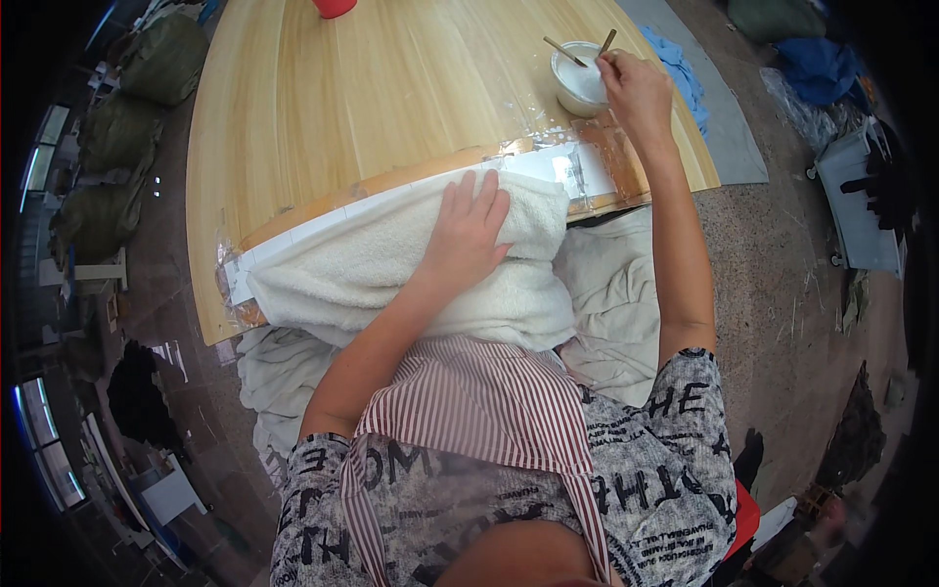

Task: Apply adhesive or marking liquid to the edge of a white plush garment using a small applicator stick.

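My left hand [469, 235] lies flat with its fingers spread on a thick white terry towel [391, 245]. The towel lies along the table's near edge and hangs over it towards my lap. At the far right, my right hand [638, 96] is closed at the rim of a tub [580, 102] holding white paste or liquid. A short wooden stick [608, 40] rises from its pinched fingertips; the stick's lower end is hidden. A second stick [562, 50] leans in the tub against its left rim.
The wood-grain table [391, 98] has a white strip [333, 217] and clear tape along its near edge. A red container [335, 8] stands at the far edge. Blue cloth [679, 73] lies right of the tub. Pale fabric [616, 293] hangs below the table. A grey wheeled cart [859, 201] stands right.
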`<state>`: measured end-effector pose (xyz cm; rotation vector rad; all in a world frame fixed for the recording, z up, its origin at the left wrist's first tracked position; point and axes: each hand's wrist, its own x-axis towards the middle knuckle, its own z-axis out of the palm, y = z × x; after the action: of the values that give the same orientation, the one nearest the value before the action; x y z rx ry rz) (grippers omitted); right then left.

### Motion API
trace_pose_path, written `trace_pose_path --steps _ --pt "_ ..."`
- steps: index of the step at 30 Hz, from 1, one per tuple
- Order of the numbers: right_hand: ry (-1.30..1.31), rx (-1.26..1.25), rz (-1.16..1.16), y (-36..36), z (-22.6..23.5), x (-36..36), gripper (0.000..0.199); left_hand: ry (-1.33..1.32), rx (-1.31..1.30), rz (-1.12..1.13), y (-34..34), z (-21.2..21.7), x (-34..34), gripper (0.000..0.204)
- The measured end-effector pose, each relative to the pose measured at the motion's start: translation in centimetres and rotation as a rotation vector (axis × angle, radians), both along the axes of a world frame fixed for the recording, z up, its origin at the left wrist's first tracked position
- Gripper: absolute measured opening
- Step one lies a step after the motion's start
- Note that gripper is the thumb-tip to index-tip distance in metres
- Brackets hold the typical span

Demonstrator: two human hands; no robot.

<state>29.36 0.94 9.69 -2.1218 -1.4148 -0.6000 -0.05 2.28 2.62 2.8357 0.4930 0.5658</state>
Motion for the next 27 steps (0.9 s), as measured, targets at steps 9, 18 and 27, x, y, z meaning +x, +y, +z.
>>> trace_pose_path --steps 9,18,27 --pt "0.713 0.737 0.153 -5.9 -2.1 -6.4 0.019 -0.012 -0.007 -0.018 0.2 -0.2 -0.4 0.067" --pt "0.987 0.472 0.351 -5.1 -6.8 -15.1 0.021 0.005 0.032 -0.037 0.2 -0.4 -0.3 0.068" --pt "0.721 0.389 0.347 -3.9 -5.9 -15.5 0.017 -0.05 0.006 -0.019 0.3 -0.9 -0.4 0.061"
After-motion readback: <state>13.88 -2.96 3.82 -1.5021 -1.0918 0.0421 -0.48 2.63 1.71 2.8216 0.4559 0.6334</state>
